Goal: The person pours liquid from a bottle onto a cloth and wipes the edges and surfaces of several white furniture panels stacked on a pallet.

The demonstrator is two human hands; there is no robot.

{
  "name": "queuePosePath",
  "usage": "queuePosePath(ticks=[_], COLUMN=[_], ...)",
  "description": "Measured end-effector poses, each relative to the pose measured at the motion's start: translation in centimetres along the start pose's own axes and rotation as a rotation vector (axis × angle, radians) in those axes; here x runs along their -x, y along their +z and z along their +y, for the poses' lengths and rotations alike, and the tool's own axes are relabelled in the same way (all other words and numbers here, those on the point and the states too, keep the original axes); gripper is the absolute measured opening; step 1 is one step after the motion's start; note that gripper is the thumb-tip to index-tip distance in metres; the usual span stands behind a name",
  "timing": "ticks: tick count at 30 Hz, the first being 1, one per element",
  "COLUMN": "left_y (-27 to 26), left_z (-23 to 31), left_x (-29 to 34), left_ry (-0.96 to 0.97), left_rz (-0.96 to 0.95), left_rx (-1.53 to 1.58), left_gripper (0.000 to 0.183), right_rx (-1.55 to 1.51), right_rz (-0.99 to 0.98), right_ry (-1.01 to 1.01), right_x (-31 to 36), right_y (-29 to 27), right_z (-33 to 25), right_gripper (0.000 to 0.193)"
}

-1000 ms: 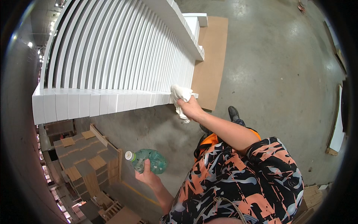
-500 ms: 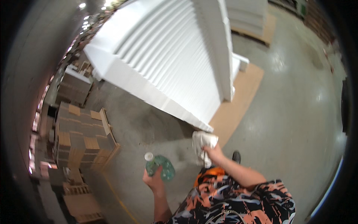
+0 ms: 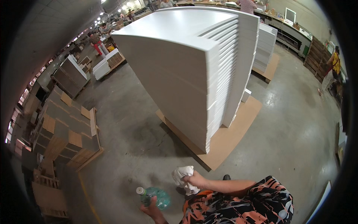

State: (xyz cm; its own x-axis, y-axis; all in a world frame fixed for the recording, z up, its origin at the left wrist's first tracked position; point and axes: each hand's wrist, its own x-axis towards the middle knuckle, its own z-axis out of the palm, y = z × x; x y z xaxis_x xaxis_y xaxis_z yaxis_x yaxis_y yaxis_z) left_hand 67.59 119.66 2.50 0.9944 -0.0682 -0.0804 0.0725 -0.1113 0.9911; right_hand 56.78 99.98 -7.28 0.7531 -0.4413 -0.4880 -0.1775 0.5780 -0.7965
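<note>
One green plastic bottle [image 3: 154,197] gripped in left hand [image 3: 152,211], one crumpled white cloth [image 3: 183,177] clenched in right hand [image 3: 196,180], one tall stack of white panels [image 3: 201,63] ahead, untouched

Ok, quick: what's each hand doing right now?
Left hand: closed on a green bottle.
Right hand: closed on a white rag.

White rag [image 3: 182,174], seemingly green bottle [image 3: 156,196]
</note>
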Motion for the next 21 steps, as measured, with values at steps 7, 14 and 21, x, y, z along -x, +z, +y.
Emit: queuePosePath(ticks=[7,14,21], left_y=[-6.0,-13.4,-10.1], left_z=[-0.3,-6.0,-4.9], left_x=[-11.1,-21.8,-27.4], left_ry=[0.220,0.616,0.337], left_rz=[-0.289,-0.375,-0.207], left_rx=[-0.365,-0.579,-0.639], left_gripper=[0.034,0.031,0.043], right_rx=[-0.256,0.160,0.957], right_rz=[0.093,-0.324,-0.253], right_ry=[-0.021,-0.190,-0.652], right_x=[-4.6,-6.5,-16.4], right_y=[13.5,25.6,30.5], right_z=[-2.1,-7.1,-8.0], right_gripper=[0.038,0.041,0.053])
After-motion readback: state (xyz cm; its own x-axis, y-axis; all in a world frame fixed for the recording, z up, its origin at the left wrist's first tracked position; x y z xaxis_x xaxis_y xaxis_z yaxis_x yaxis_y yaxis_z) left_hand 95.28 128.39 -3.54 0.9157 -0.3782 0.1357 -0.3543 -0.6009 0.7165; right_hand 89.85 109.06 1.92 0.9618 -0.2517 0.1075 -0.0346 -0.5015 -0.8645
